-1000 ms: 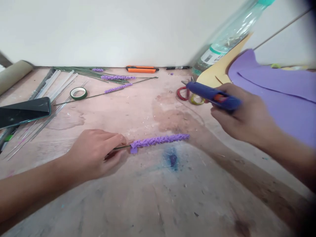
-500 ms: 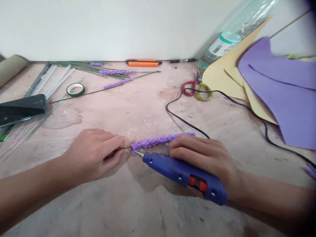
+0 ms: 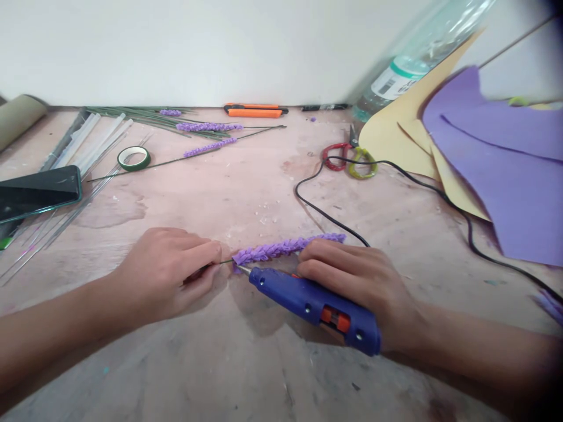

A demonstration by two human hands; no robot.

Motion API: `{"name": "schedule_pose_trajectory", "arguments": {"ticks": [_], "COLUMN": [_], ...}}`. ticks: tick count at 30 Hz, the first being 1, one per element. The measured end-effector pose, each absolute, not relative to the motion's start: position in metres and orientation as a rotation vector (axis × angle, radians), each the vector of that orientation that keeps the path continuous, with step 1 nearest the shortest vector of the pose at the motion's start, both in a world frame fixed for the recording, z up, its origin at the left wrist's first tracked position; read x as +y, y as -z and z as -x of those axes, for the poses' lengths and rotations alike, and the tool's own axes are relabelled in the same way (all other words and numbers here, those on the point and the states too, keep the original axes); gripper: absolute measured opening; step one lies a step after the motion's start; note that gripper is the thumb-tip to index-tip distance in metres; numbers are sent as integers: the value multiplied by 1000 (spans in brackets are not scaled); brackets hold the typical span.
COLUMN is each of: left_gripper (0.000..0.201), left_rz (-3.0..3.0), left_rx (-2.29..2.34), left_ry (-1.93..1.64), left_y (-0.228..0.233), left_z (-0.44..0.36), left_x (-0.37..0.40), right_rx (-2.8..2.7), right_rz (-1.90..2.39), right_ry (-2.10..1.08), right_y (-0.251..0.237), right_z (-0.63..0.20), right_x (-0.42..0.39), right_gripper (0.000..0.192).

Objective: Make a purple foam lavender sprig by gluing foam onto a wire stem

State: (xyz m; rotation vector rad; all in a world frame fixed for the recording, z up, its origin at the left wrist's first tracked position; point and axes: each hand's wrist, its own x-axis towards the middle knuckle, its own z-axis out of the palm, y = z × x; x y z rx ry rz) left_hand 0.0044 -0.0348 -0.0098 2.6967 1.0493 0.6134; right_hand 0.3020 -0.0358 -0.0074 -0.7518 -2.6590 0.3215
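My left hand (image 3: 180, 266) pinches the thin green wire stem of a purple lavender-like craft flower (image 3: 277, 248). Layered purple petals cover the flower, which points away to the right. My right hand (image 3: 343, 269) is wrapped around a blue hot glue gun (image 3: 314, 308) with a red part showing in its side slot. The gun's metal nozzle (image 3: 244, 269) is at the loose purple flap at the flower's left end, touching or very close. My right fingers partly cover the flower's far end, and the gun's handle is hidden under that hand.
A black cord (image 3: 334, 220) loops past red and yellow-green scissors (image 3: 349, 161). Purple sheets (image 3: 497, 152) and a bottle (image 3: 391, 82) stand right. Green tape (image 3: 134, 158), a phone (image 3: 39, 193), glue sticks (image 3: 99, 140), finished purple stems (image 3: 210, 147) and an orange cutter (image 3: 255, 111) lie left and back.
The glue gun has shifted slightly left and its rear end has swung left and up, with the nozzle closer to the flower's purple flap. My left hand has stayed in place.
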Motion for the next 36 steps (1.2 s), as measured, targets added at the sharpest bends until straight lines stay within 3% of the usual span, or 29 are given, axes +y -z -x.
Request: {"name": "schedule_pose_trajectory", "arguments": {"ticks": [13,20,24,31,36], "left_gripper": [19,23,21,25,26], "left_rz": [-2717,-2743,-2760,-2745,-2755], "left_rx": [1081,1090,1068,1107,1142], "left_ry": [-603,-586,-604,-593,-650], "left_y": [9,8,8,6,8], "left_z": [-5,-4,-4,-3,-4], "left_x": [-37,-37,-37,-38,-42], "right_rx": [-2562,-2592,-2652,-2725,-2662], "right_rz": [681,688,742,808,966], "right_ry": [-252,-247,-304,-690,-251], "right_y": [17,17,1,-56,-50], "right_z": [-298,-298,-294,-313,-354], "right_x": [-34,-35,-37,-20,23], "right_gripper": [11,14,12,16,13]}}
